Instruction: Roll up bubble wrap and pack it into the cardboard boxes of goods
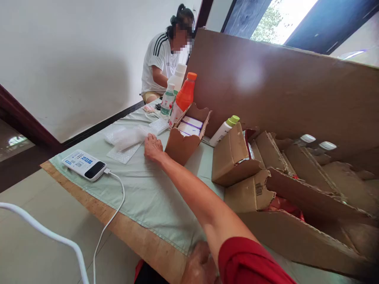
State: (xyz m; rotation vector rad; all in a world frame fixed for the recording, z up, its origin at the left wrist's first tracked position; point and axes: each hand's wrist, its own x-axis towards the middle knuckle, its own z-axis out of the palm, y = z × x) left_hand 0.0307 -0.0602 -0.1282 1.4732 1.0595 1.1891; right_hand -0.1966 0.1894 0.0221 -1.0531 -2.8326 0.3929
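My right hand point(152, 147) reaches across the table, its bare arm coming out of a red sleeve. Its fingers are curled down at the right end of some clear bubble wrap point(126, 139), pinching its edge. Just right of that hand stands a small cardboard box point(181, 149) with white and purple packs point(189, 127) inside. My left hand point(199, 265) is low at the table's front edge, partly under my right arm. It is blurred and its fingers are hidden.
A power bank point(83, 165) with a white cable point(121, 201) lies at left. Behind stand an orange bottle point(186, 92), a clear bottle point(167, 100) and a white bottle with green cap point(222, 132). Cut cardboard boxes point(227, 165) fill the right. Another person point(158, 55) sits beyond.
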